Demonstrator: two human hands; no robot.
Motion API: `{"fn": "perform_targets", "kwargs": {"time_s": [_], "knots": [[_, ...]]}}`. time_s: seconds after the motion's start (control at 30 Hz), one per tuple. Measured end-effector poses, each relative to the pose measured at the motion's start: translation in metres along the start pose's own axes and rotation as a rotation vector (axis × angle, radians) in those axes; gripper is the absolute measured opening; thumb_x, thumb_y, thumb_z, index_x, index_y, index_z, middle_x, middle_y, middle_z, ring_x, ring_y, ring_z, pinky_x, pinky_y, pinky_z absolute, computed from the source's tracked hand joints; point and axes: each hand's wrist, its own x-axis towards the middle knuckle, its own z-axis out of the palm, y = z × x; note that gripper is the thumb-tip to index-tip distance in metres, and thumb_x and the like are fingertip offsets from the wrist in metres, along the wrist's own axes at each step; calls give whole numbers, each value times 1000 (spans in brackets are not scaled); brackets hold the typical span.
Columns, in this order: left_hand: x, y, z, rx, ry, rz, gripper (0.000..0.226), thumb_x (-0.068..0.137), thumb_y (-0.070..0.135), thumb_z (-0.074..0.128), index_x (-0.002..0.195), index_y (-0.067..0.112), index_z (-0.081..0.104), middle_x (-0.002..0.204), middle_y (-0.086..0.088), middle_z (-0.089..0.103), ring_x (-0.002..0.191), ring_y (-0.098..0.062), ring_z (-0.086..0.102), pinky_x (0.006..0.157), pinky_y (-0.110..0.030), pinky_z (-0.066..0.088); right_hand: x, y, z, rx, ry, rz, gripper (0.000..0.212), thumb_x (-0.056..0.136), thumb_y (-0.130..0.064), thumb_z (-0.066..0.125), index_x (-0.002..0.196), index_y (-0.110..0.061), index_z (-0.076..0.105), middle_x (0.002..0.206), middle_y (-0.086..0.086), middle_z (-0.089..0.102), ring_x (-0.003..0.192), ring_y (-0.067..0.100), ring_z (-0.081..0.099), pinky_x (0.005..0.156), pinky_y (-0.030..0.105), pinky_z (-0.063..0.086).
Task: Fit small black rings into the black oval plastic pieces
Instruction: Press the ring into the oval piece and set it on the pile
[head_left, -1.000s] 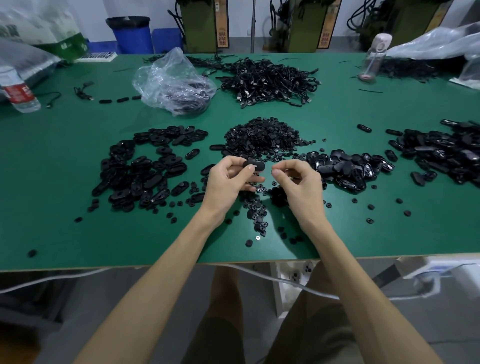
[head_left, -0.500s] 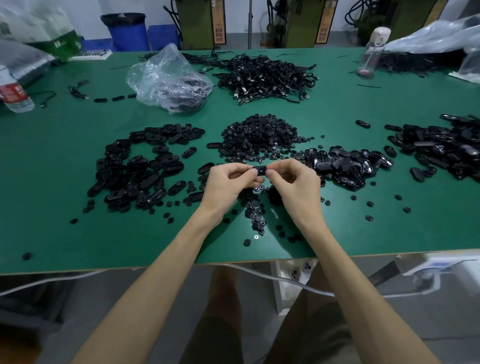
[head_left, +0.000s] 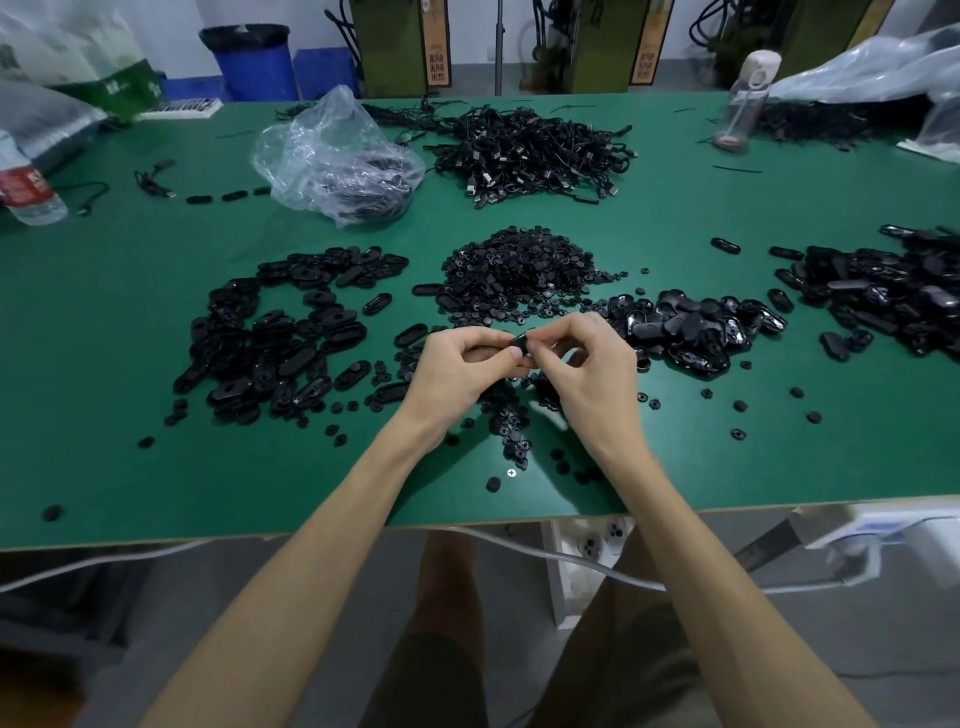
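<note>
My left hand (head_left: 457, 366) and my right hand (head_left: 587, 371) meet above the middle of the green table (head_left: 104, 467). Between their fingertips they pinch one black oval piece (head_left: 521, 342), mostly hidden by fingers. Whether a ring sits in it I cannot tell. A heap of small black rings (head_left: 519, 270) lies just beyond the hands, and loose rings (head_left: 514, 431) are scattered under them. Oval pieces lie in a spread-out pile (head_left: 280, 332) to the left and a glossy pile (head_left: 685, 327) to the right.
A further pile of black parts (head_left: 893, 291) lies at the far right. Behind are a crumpled clear plastic bag (head_left: 332, 161), a tangle of black cables (head_left: 524, 150), a water bottle (head_left: 26, 187) at the left edge and a clear bottle (head_left: 737, 98) at the back right.
The hands have closed together: the right hand moved left to the oval piece that the left hand held, and both now pinch it.
</note>
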Motion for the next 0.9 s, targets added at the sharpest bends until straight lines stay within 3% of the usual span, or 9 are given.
{"fn": "perform_targets", "kwargs": {"time_s": [0.17,0.33,0.47,0.57,0.67,0.8,0.9], "knots": [[-1,0,-1,-8,4,1,16,95,1,70,111,-3,71,94,-12,80,92,-25,79,88,-28,60,-1,2,5,-65,8,-119,3,93,-6,74,94,-5,77,98,3,62,83,16,60,73,13,42],[0,-1,-3,-63,61,-4,18,100,5,65,113,-7,71,98,-17,79,96,-30,77,93,-34,61,-1,5,10,-122,-68,-217,25,96,0,66,117,-10,78,108,3,61,97,12,58,87,10,43],[0,0,-3,-84,63,-10,20,101,10,65,110,-7,72,97,-17,79,94,-29,78,91,-32,60,-2,4,10,-88,-125,-201,38,96,4,59,124,-15,76,110,3,57,95,11,55,81,7,40],[0,1,-2,-82,62,-4,17,102,8,64,107,-6,72,93,-17,79,89,-27,78,87,-31,60,0,2,8,-21,-109,-145,38,97,0,58,125,-20,74,110,1,59,90,9,58,71,12,44],[0,3,0,-46,22,11,15,101,7,64,105,-5,73,89,-18,78,84,-28,78,82,-31,61,1,-1,4,57,-61,-81,31,100,-7,62,126,-20,71,109,2,63,95,9,64,76,21,53],[-2,3,1,7,0,27,14,100,5,65,106,-6,71,86,-19,78,80,-28,77,80,-31,62,1,2,1,75,-48,-8,19,98,-6,67,113,-13,76,102,4,71,89,18,70,81,35,57],[-2,2,1,26,15,37,14,99,6,68,106,-6,70,86,-18,78,80,-28,77,79,-32,62,1,3,1,87,-49,27,17,96,-7,70,111,-11,77,97,3,73,88,15,70,81,29,55]]}}
